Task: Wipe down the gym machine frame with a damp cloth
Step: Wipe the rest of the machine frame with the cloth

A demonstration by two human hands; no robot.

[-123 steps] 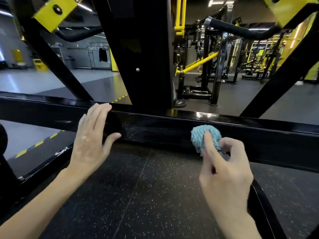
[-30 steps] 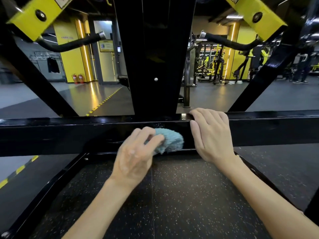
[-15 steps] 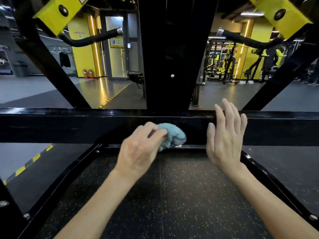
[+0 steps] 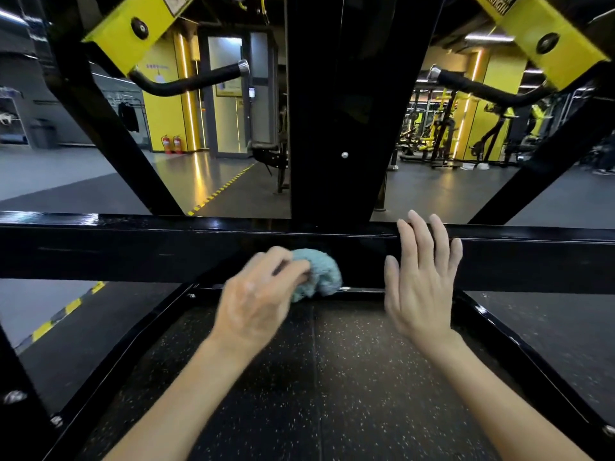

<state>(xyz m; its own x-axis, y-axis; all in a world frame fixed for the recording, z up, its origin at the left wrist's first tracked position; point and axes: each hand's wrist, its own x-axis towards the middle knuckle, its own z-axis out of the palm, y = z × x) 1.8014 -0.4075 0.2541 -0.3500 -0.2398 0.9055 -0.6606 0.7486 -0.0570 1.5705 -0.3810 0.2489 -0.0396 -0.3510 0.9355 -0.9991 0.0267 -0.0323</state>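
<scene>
A glossy black horizontal frame bar (image 4: 133, 251) of the gym machine crosses the view at mid height. My left hand (image 4: 256, 301) grips a bunched light-blue cloth (image 4: 319, 274) and holds it against the bar's front face, near its lower edge. My right hand (image 4: 419, 277) is just right of the cloth, fingers straight and spread, pointing up in front of the bar; its fingertips reach the bar's top edge. Whether the palm touches the bar I cannot tell.
A wide black upright post (image 4: 346, 111) rises behind the bar's middle. Black diagonal struts (image 4: 109, 128) and yellow brackets (image 4: 133, 24) with padded handles (image 4: 189, 81) flank it. Speckled rubber floor (image 4: 316, 377) lies below, edged by black base rails (image 4: 109, 357). Other machines stand far right.
The cloth passed from my right hand to my left since the oldest frame. Over the last second my right hand let go of the bar's top and opened flat; the left stays near the bar's middle.
</scene>
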